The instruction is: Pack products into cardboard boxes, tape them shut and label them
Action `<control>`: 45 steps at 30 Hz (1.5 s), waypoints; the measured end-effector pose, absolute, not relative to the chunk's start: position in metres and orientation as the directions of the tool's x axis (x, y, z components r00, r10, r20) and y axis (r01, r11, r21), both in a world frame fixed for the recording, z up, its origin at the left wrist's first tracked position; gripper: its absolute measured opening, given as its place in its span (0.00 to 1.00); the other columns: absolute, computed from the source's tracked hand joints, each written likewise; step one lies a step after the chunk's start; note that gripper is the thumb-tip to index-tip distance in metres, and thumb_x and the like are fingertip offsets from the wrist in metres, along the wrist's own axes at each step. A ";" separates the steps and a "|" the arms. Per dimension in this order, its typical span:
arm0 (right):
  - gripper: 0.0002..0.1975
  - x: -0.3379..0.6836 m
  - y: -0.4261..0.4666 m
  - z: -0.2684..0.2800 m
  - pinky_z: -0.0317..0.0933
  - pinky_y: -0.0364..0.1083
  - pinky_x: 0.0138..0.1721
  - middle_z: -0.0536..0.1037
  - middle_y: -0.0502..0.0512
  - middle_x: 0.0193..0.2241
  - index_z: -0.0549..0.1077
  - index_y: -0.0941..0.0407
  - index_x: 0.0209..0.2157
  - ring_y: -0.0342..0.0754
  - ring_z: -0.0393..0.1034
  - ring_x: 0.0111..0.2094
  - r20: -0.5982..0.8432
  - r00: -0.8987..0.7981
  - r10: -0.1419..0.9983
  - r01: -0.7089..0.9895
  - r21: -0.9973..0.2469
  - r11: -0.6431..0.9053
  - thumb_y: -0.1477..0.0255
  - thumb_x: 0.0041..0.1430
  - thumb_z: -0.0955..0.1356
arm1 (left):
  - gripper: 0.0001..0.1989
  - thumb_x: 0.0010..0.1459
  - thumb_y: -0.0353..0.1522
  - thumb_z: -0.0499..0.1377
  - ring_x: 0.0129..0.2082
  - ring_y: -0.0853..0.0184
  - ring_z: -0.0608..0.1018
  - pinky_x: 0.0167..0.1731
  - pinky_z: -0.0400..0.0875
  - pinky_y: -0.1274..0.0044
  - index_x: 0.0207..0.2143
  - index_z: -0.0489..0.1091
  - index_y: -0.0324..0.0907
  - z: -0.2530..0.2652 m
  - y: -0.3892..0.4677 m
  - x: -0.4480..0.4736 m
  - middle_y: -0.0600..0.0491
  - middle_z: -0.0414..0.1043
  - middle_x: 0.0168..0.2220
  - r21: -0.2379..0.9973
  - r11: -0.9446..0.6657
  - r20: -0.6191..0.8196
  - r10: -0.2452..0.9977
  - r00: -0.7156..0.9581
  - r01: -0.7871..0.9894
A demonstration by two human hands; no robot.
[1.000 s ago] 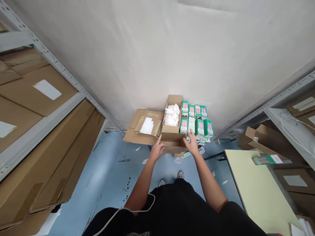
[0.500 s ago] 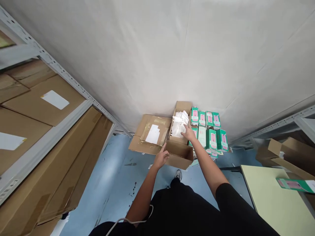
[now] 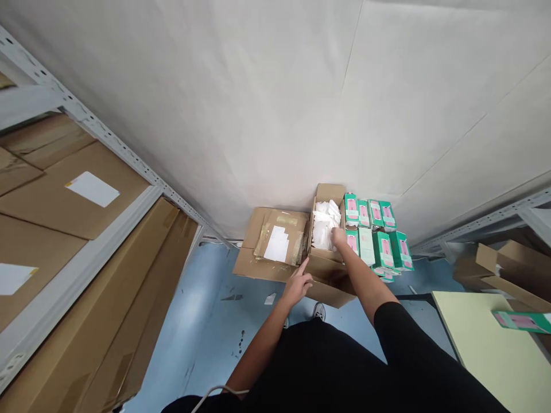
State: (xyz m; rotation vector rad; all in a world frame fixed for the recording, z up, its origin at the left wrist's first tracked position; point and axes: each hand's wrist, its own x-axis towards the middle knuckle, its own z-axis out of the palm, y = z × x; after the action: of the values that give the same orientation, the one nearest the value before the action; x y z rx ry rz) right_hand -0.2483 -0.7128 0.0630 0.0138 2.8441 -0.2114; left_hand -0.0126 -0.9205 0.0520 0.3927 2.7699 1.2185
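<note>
An open cardboard box [image 3: 329,191] against the wall holds white, soft-looking packets [image 3: 322,226]. My right hand [image 3: 338,236] reaches into its right side, fingers curled down at the packets' edge; the fingertips and anything between them are hidden. Just below the box's front left corner is my left hand [image 3: 298,285]. Its index finger is stretched out towards the front flap [image 3: 329,293], the other fingers are loosely bent, and nothing shows in it.
Flattened cardboard [image 3: 249,255] with white paper [image 3: 276,244] lies left of the box. Several green-and-pink boxes [image 3: 383,246] stand on its right. Shelves with large cartons [image 3: 81,206] flank the left; a pale yellow tabletop [image 3: 482,338] and open cartons [image 3: 512,261] are at right.
My right hand has gone from spread fingers over the white packets to curled fingers lower at their right edge. My left hand stays near the flap. The whole view has shifted slightly.
</note>
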 end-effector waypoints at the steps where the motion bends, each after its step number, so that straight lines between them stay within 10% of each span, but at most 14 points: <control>1: 0.19 -0.244 -0.714 0.062 0.65 0.46 0.50 0.78 0.71 0.54 0.78 0.62 0.55 0.55 0.77 0.51 -0.230 -0.973 0.009 0.044 -0.148 0.988 0.75 0.66 0.65 | 0.09 0.58 0.25 0.63 0.65 0.57 0.72 0.59 0.74 0.64 0.38 0.76 0.48 0.052 -0.924 -0.013 0.56 0.45 0.77 0.734 0.645 0.026 0.287 -0.958 0.213; 5: 0.28 -0.238 -0.725 0.059 0.67 0.46 0.50 0.74 0.67 0.60 0.70 0.58 0.65 0.53 0.76 0.51 -0.148 -0.988 0.052 0.077 -0.170 0.982 0.66 0.65 0.69 | 0.10 0.58 0.24 0.63 0.64 0.56 0.72 0.59 0.74 0.62 0.36 0.76 0.48 0.049 -0.937 -0.015 0.58 0.46 0.77 0.720 0.640 0.039 0.350 -0.936 0.269; 11: 0.17 -0.236 -0.741 0.066 0.67 0.47 0.48 0.83 0.71 0.47 0.82 0.61 0.51 0.56 0.80 0.46 -0.272 -0.958 0.093 0.140 -0.158 0.977 0.78 0.63 0.67 | 0.09 0.60 0.23 0.62 0.65 0.56 0.71 0.58 0.75 0.61 0.37 0.76 0.48 0.048 -0.947 -0.014 0.59 0.44 0.77 0.714 0.622 0.091 0.372 -0.924 0.321; 34: 0.17 -0.102 -0.699 0.135 0.73 0.51 0.47 0.85 0.61 0.40 0.82 0.56 0.41 0.54 0.79 0.40 0.380 -0.889 0.257 -0.089 -0.693 0.716 0.63 0.66 0.63 | 0.10 0.60 0.22 0.62 0.66 0.53 0.70 0.58 0.75 0.57 0.35 0.76 0.47 0.056 -0.950 -0.009 0.58 0.44 0.77 0.687 0.619 0.122 0.418 -0.900 0.380; 45: 0.19 0.052 -0.610 0.095 0.69 0.55 0.58 0.82 0.57 0.53 0.78 0.52 0.54 0.55 0.77 0.54 0.062 -0.995 0.080 0.017 -0.681 0.732 0.70 0.60 0.71 | 0.08 0.61 0.26 0.63 0.67 0.53 0.70 0.62 0.72 0.59 0.38 0.78 0.48 0.069 -0.857 0.008 0.55 0.49 0.76 0.674 0.588 0.126 0.504 -0.854 0.447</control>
State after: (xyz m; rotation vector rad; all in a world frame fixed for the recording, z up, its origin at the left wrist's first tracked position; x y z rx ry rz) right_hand 0.0522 -0.6098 0.0945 0.0842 3.0041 -1.1807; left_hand 0.0084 -0.8568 0.0692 0.8186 2.7295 1.1247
